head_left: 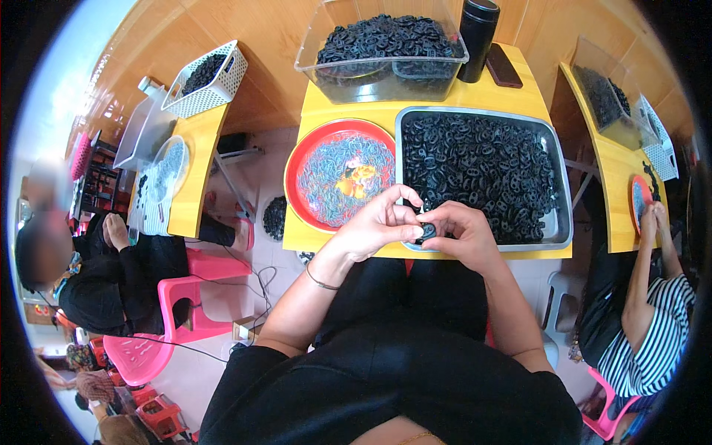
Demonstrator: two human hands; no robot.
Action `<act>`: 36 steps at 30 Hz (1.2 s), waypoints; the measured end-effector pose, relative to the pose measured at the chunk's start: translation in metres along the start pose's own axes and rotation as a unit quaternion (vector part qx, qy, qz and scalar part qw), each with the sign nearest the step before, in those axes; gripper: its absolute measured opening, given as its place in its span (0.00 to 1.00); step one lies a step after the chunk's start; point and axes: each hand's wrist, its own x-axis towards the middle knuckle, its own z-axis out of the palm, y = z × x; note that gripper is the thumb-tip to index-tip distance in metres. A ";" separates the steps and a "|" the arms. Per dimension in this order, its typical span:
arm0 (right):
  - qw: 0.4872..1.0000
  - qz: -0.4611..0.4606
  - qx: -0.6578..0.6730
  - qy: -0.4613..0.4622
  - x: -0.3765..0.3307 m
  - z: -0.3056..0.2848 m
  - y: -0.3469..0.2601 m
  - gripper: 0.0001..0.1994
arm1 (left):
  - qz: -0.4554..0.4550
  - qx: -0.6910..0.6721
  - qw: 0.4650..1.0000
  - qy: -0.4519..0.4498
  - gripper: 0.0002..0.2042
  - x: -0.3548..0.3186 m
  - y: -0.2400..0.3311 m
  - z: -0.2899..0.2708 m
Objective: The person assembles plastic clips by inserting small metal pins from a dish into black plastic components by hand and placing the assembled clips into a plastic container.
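Observation:
Close together over the table's front edge, my two hands pinch a small black plastic piece. My left hand has thumb and fingers closed on its left side. From the other side, my right hand grips it between thumb and forefinger. Fingertips hide much of the piece. Just beyond my right hand is a metal tray filled with similar black pieces with holes. Left of it stands a red-rimmed basin of thin, bluish-grey small parts, with a bright yellow-orange patch in the middle.
A clear plastic bin heaped with black pieces stands at the back of the yellow table, beside a black cylinder and a dark flat case. People sit at side tables left and right. A pink chair is at left.

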 end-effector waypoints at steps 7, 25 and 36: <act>1.000 -0.003 0.023 -0.016 0.003 -0.002 -0.010 0.16 | 0.017 0.001 1.000 -0.018 0.16 0.000 0.006 0.002; 0.993 -0.037 -0.033 0.108 -0.002 -0.006 0.009 0.18 | 0.182 0.229 0.952 0.092 0.06 0.052 0.103 -0.024; 0.992 -0.043 -0.044 0.108 0.001 -0.004 0.006 0.07 | 0.506 0.297 0.791 0.175 0.06 0.041 0.197 0.040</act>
